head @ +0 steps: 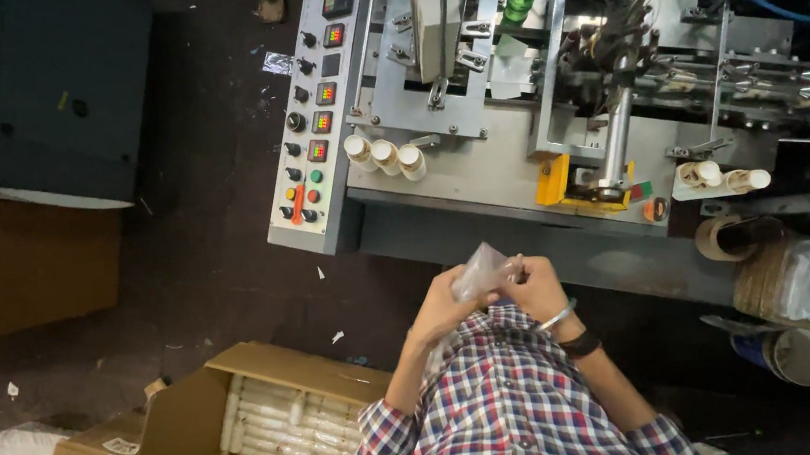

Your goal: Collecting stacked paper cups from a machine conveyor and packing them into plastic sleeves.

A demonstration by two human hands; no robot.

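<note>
Both my hands are raised in front of my checked shirt (pixel 505 418), and together they pinch a crumpled clear plastic bag (pixel 482 265). My left hand (pixel 441 306) grips the bag's lower left side. My right hand (pixel 538 286), with a metal bangle and a dark wristband on its wrist, holds the bag's right edge with the fingers closed on it. The bag's lower part is hidden behind my hands.
A grey machine (pixel 479 169) with a button-covered control panel (pixel 314 127) stands ahead, with short stacks of paper cups (pixel 383 155) on its deck. An open cardboard box (pixel 276 427) filled with rows of white cup stacks sits at lower left. Tape rolls (pixel 722 236) and a bucket (pixel 802 356) are at right.
</note>
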